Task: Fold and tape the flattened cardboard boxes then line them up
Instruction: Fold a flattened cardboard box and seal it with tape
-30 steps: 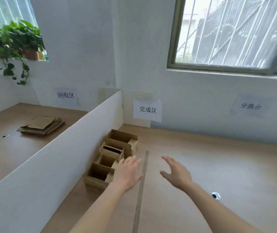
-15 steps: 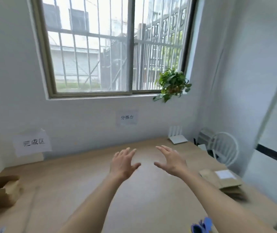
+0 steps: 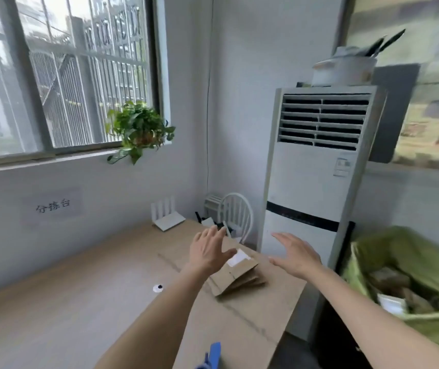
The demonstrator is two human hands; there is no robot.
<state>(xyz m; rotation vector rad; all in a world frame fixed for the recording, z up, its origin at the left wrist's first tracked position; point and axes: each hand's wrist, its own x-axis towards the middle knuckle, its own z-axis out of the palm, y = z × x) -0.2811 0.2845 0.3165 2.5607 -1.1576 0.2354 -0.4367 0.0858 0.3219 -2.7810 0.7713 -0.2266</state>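
**Both hands empty, reaching for the flat-box stack**

Left hand (image 3: 207, 253) and right hand (image 3: 296, 254) are both out in front, fingers straight and loosely spread, holding nothing. Stack of flattened cardboard boxes (image 3: 235, 275) lies between and just below them, near the far right corner of the table (image 3: 66, 302), on a large cardboard sheet (image 3: 245, 326). Left thumb overlaps the stack's 11 o'clock edge in view; can't tell if it touches. Right hand sits at the stack's 2 o'clock, apart from it.

Handling, my read:
- Light, thin corrugated board. Stiff across the panel, hinges readily at the creases.
- Top blank carries a white label (image 3: 237, 258); the paper is slicker than bare board, so avoid pinching there.
- The stack is fanned at its 5 o'clock side, so the layers are loose. Pinch only the top blank by its 3 o'clock or 9 o'clock long edge, thumb on top and fingers under, or several will come up.
- Edges crush if squeezed hard.

Blue object (image 3: 214, 354) at 6 o'clock of frame, too blurred to identify.
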